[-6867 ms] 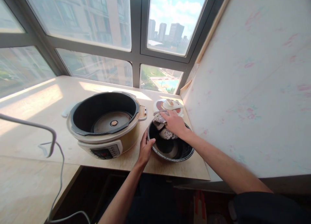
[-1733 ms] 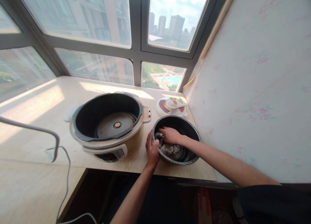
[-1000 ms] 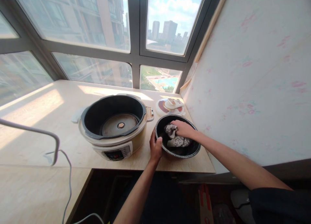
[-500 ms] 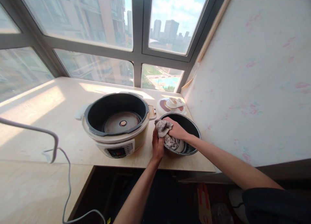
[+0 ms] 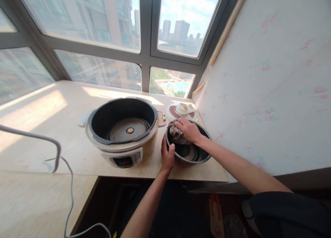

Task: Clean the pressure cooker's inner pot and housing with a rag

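Note:
My right hand (image 5: 189, 130) is closed on a grey-and-white mottled cloth (image 5: 177, 133), pressing it to the far left rim and inner wall of a dark, speckled inner pot (image 5: 200, 157). With the thumb at the rim and the fingers around the outside, my left hand (image 5: 168, 154) grips the pot's left side. The pot stands upright on the wood-toned counter. Left of it is the pressure cooker body (image 5: 148, 145), open at the top, its dark inside and round heating plate (image 5: 121, 129) bare.
Behind the pot lies the cooker's lid (image 5: 172, 111), close to the window. A papered wall (image 5: 258, 93) rises on the right. A grey cable (image 5: 69, 183) loops over the counter (image 5: 49, 134) at left. Below the counter edge a paper bag (image 5: 216, 217) stands on the floor.
My right hand has moved the cloth from the pot's near left rim to the far left side, uncovering more of the pot's bottom. My left hand stays on the pot's side.

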